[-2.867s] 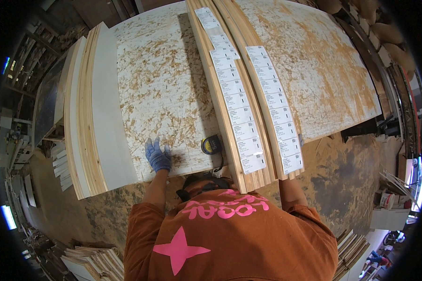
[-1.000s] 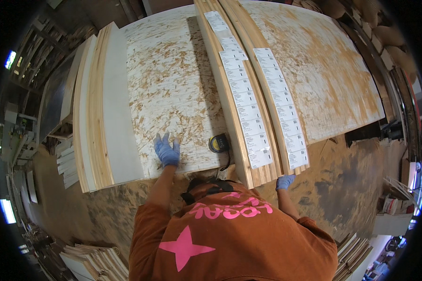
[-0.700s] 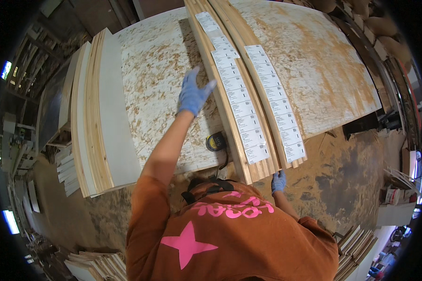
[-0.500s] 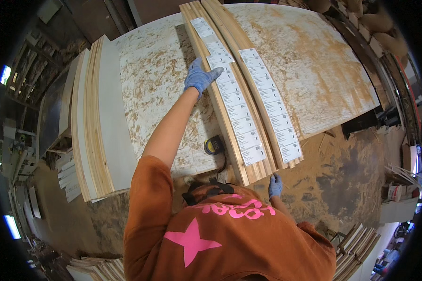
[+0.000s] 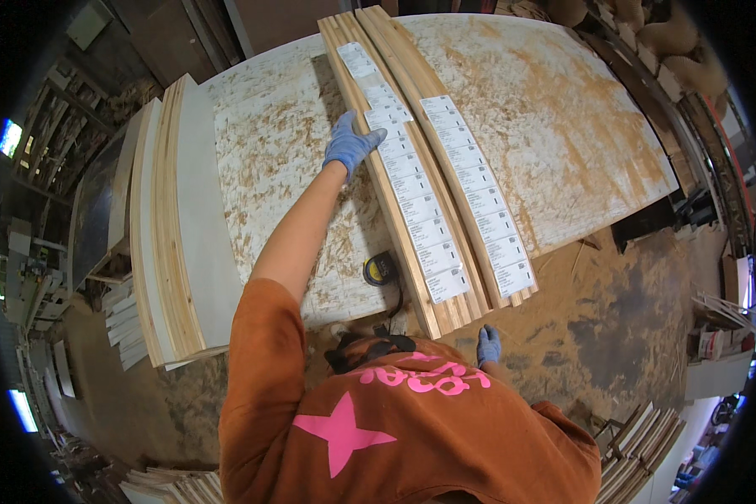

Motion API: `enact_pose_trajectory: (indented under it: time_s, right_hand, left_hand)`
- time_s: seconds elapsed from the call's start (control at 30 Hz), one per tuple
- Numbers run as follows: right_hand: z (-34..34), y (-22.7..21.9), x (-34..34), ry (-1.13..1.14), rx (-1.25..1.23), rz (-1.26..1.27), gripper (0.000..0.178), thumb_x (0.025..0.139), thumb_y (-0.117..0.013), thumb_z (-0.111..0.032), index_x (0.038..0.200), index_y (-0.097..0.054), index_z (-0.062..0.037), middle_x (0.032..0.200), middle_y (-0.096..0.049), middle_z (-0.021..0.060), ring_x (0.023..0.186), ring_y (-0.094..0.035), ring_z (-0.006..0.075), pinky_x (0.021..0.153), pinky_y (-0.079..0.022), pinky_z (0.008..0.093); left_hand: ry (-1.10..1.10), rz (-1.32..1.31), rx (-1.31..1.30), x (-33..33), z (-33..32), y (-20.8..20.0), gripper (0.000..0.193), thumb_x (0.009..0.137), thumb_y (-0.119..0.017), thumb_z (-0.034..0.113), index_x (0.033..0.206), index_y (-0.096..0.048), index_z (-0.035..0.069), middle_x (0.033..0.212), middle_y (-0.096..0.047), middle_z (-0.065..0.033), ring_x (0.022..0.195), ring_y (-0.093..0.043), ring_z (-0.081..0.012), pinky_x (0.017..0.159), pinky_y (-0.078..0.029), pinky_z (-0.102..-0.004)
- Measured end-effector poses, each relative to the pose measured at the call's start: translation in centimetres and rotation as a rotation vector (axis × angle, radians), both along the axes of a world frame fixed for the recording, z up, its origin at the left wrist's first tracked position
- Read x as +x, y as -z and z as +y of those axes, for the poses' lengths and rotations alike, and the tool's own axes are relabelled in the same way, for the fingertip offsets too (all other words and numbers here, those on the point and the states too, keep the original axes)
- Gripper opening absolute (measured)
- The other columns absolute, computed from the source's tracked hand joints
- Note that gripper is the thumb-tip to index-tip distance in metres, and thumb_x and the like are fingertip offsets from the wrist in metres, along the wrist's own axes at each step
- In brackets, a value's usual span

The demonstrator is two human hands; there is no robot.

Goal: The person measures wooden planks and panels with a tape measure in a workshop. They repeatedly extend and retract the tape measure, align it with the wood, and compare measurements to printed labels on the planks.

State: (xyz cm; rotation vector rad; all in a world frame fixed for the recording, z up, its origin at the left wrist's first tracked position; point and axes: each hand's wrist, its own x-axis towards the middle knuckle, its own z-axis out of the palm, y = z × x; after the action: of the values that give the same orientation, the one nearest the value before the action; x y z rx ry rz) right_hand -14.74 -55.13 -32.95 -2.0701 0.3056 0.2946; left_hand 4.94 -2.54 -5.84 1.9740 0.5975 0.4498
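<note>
Left hand: blue-gloved left hand [image 5: 350, 144], arm stretched far forward, fingers spread and laid flat on the left edge of the near bundle; nothing clasped.
Right hand: blue-gloved right hand [image 5: 488, 344], low beside the body, just below the near ends of the bundles; loosely curled, holding nothing visible.
Near bundle: bundle of long pale wooden strips with a row of white paper labels [image 5: 405, 172], lying on the board, long axis running away from the body and leaning left at the far end.
Second bundle: matching labelled bundle of wooden strips [image 5: 466, 168], touching the first on its right, parallel.
Reach: left hand at about mid-length of the near bundle; right hand nearer the close ends, which overhang the board edge.
Surface: large chipboard sheet, whitish with tan flakes [image 5: 554, 126].
Nearby: yellow-and-black tape measure [image 5: 380, 269] just left of the near bundle's close end, apart from both hands.
Left side: stack of pale plywood sheets [image 5: 176, 227], well apart.
Floor: sawdust-covered floor [image 5: 613, 328].
</note>
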Motion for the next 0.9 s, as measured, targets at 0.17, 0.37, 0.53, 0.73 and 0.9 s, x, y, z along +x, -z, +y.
enact_pose_trajectory:
  time_s: [0.17,0.37,0.53,0.73,0.9]
  right_hand:
    - [0.4,-1.3,0.3,-0.035,-0.122,0.015,0.033,0.089,-0.056,-0.025,0.115,-0.058,-0.0037,0.106,-0.063,0.0157,0.094,-0.060,0.0237,0.084,-0.046,0.0339]
    - [0.1,-0.4,-0.4,0.002,-0.059,0.008,0.033,0.088,-0.057,-0.025,0.114,-0.059,-0.0033,0.105,-0.063,0.0144,0.092,-0.060,0.0229,0.083,-0.047,0.0336]
    - [1.1,-2.0,-0.7,-0.038,-0.072,0.046,0.034,0.088,-0.057,-0.025,0.115,-0.058,-0.0033,0.106,-0.063,0.0152,0.094,-0.060,0.0236,0.085,-0.046,0.0338]
    - [1.4,-2.6,-0.4,-0.054,-0.081,0.036,0.035,0.089,-0.056,-0.024,0.116,-0.057,-0.0025,0.111,-0.062,0.0166,0.100,-0.059,0.0247,0.088,-0.045,0.0335]
    - [1.6,-3.3,-0.4,-0.049,-0.055,0.051,0.034,0.089,-0.055,-0.023,0.116,-0.057,-0.0014,0.111,-0.062,0.0176,0.101,-0.059,0.0255,0.089,-0.045,0.0338]
  left_hand:
    - [0.156,0.247,0.078,1.5,2.0,-2.9,0.090,0.059,-0.083,0.043,0.130,-0.044,0.004,0.142,-0.028,-0.0210,0.128,-0.035,-0.0339,0.105,-0.035,-0.0406]
    - [0.284,0.332,0.029,2.1,1.9,-3.5,0.077,0.066,-0.081,0.033,0.127,-0.046,0.001,0.123,-0.052,-0.0180,0.108,-0.054,-0.0268,0.096,-0.041,-0.0353]
    - [0.135,0.152,0.124,1.8,1.4,-2.1,0.082,0.066,-0.082,0.033,0.130,-0.043,0.000,0.125,-0.052,-0.0179,0.113,-0.052,-0.0288,0.097,-0.041,-0.0361]
    - [0.251,0.286,0.114,2.6,1.4,-4.1,0.087,0.061,-0.083,0.038,0.128,-0.046,-0.002,0.129,-0.050,-0.0187,0.119,-0.048,-0.0313,0.099,-0.040,-0.0373]
    - [0.333,0.357,0.049,2.7,1.8,-4.4,0.072,0.068,-0.078,0.034,0.123,-0.050,-0.003,0.116,-0.059,-0.0194,0.110,-0.055,-0.0290,0.094,-0.043,-0.0360]
